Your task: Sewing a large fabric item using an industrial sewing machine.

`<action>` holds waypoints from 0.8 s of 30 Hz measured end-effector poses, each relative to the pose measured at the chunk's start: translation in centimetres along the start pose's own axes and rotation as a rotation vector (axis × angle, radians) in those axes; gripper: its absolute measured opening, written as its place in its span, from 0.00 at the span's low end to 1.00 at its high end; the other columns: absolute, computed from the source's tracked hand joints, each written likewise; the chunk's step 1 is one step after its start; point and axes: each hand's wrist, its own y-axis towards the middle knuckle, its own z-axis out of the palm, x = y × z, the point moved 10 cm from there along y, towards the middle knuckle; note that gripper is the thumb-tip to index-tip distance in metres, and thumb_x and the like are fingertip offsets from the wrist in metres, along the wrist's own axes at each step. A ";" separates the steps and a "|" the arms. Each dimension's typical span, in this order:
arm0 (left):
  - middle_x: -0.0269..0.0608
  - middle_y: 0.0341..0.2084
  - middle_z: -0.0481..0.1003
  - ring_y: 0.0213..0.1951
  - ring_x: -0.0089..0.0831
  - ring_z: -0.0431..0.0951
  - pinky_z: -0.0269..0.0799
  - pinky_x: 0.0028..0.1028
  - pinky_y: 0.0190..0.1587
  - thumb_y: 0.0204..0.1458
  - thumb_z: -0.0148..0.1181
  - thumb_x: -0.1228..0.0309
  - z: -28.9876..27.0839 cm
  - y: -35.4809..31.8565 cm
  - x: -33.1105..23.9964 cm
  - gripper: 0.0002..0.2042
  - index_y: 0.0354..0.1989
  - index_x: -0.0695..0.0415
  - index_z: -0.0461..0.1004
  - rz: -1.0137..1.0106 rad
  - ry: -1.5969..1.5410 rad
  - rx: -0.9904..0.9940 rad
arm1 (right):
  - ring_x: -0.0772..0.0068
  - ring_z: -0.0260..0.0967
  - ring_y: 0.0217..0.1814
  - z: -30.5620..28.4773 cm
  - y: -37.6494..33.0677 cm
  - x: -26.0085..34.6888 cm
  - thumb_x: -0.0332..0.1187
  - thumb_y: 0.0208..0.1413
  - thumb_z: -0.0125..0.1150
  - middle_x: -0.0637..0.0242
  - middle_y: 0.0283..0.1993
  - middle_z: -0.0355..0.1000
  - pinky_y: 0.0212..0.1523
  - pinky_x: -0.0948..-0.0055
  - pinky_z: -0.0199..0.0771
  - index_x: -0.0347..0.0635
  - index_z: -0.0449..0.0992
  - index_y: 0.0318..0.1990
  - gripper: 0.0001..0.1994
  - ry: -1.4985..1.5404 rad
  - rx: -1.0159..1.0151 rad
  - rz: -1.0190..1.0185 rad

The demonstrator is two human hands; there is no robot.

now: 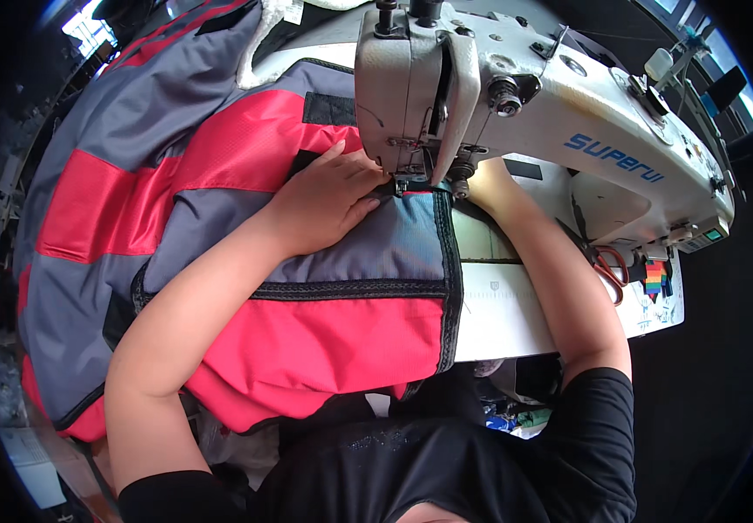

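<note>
A large red and grey fabric piece with black edging lies across the bed of a white industrial sewing machine. Just left of the presser foot, my left hand rests on the cloth with its fingers stretched out, close to a black strip. My right hand reaches behind the machine's head on the right of the needle area. Its fingers are hidden there, so I cannot see whether they hold the cloth. The fabric's black-bound right edge runs down toward me.
Scissors with orange-red handles lie beside my right forearm. A rainbow-striped item is at the right end of the white table. More of the fabric heaps up on the left, and a white fluffy strip lies at the back.
</note>
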 end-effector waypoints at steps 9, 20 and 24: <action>0.43 0.49 0.72 0.58 0.39 0.69 0.59 0.49 0.65 0.59 0.54 0.67 -0.2 0.1 0.1 0.14 0.52 0.58 0.70 -0.040 0.101 -0.056 | 0.47 0.74 0.46 -0.6 0.6 0.4 0.34 0.54 0.57 0.47 0.43 0.77 0.44 0.61 0.72 0.38 0.78 0.43 0.12 -0.059 -0.070 -0.161; 0.46 0.53 0.71 0.61 0.40 0.67 0.62 0.42 0.63 0.60 0.52 0.65 -0.3 0.4 -0.5 0.15 0.52 0.59 0.71 0.066 0.234 -0.062 | 0.47 0.67 0.60 0.0 -9.9 14.9 0.38 0.53 0.64 0.48 0.57 0.70 0.59 0.57 0.68 0.35 0.75 0.52 0.21 -0.544 0.129 -0.115; 0.40 0.54 0.72 0.59 0.38 0.69 0.59 0.55 0.60 0.60 0.50 0.62 0.1 1.2 1.3 0.17 0.54 0.54 0.72 0.126 0.523 0.452 | 0.47 0.63 0.66 7.1 -12.1 21.7 0.43 0.51 0.66 0.48 0.62 0.66 0.67 0.54 0.61 0.34 0.69 0.59 0.30 -0.439 0.155 -0.386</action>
